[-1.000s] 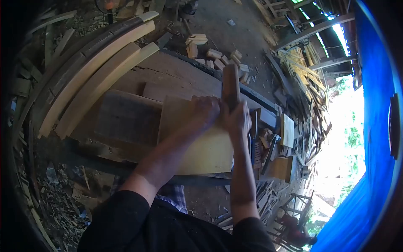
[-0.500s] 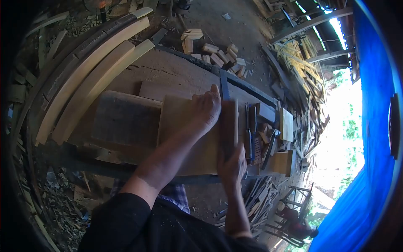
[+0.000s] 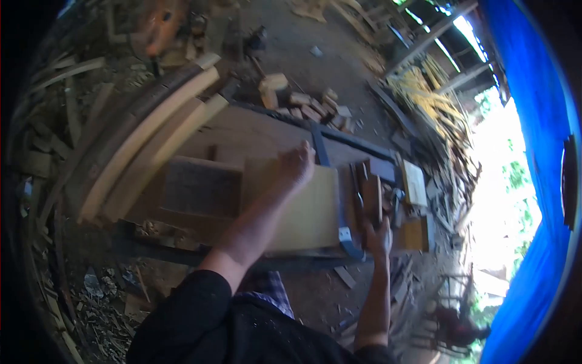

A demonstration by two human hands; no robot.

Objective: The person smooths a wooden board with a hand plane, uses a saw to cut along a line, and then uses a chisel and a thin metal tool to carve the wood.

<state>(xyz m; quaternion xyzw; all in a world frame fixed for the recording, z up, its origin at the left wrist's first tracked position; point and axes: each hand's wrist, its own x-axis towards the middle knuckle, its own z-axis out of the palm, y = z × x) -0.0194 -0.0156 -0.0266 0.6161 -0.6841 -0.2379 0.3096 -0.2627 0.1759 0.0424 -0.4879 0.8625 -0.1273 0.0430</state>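
Note:
A pale, flat wooden board (image 3: 309,212) lies on the workbench in front of me. On its upper part rests my left hand (image 3: 297,167), slightly blurred, with the fingers looking curled; whatever they may hold is hidden. My right hand (image 3: 379,238), to the right of the board, is closed on the near end of a narrow brown wooden block (image 3: 372,197). At the board's right edge lies a blue piece with a light metal plate (image 3: 345,234). A dark flat strip (image 3: 319,144) extends beyond the board's far edge, near my left hand.
Long curved timbers (image 3: 154,142) lie at the left. Several wood blocks (image 3: 312,109) are heaped on the ground behind the bench. Tools and a pale block (image 3: 414,183) sit at the right end. A blue tarp (image 3: 539,121) hangs at far right; a blurred person (image 3: 458,327) is at lower right.
My right hand has moved right with the wooden block, away from the pale board's right edge. That edge and the blue piece now show. My left hand stays on the board; the view has shifted.

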